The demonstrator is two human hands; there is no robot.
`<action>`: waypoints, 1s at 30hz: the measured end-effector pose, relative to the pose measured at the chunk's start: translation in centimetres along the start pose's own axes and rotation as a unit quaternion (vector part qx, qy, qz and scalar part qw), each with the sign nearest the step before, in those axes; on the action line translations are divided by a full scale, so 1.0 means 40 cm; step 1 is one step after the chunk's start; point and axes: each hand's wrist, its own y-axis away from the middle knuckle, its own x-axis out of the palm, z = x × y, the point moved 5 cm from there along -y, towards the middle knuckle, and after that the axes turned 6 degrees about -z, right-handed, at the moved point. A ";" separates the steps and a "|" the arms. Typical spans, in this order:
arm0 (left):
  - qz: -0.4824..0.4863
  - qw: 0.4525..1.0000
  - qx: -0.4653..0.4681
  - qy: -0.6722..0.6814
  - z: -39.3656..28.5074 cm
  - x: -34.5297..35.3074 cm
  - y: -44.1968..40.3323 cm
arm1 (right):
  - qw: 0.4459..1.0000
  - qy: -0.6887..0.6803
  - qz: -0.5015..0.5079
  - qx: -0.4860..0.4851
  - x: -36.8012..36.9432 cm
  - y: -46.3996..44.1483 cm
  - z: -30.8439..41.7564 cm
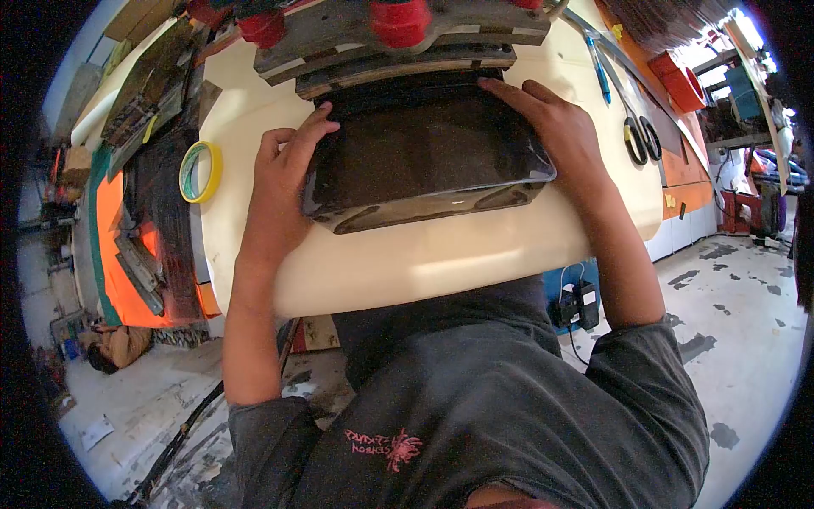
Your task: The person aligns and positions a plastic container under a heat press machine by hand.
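Observation:
A dark, glossy box-like piece (424, 153) with a clear film-like edge lies on the cream work surface (381, 276), its far side against a dark bar (407, 72) of a machine. My left hand (287, 182) is on its left side, thumb and fingertips at the far left corner. On the right side, my right hand (560, 127) rests with its fingers reaching the far right corner. Both hands have some fingers apart and touch the piece from either side.
Red clamp-like parts (398, 21) stand above the bar. Yellow tape (201, 172) lies at the left; black-handled scissors (642, 140) and a blue pen (599, 72) lie at the right. Black power adapters (578, 307) hang below. A person (123, 346) is at the lower left.

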 end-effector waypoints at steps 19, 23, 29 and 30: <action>0.014 0.999 -0.016 -0.038 0.005 0.006 0.000 | 1.000 -0.004 0.001 0.009 0.005 0.003 -0.008; 0.011 0.998 -0.012 -0.054 -0.001 0.000 -0.001 | 1.000 -0.020 -0.005 0.013 -0.004 0.002 -0.003; 0.007 0.999 -0.010 -0.045 0.001 0.000 -0.004 | 0.999 -0.050 -0.002 0.014 -0.010 0.000 -0.003; 0.007 0.999 -0.010 -0.045 -0.002 0.000 -0.004 | 0.999 -0.042 0.004 0.003 -0.009 -0.001 -0.002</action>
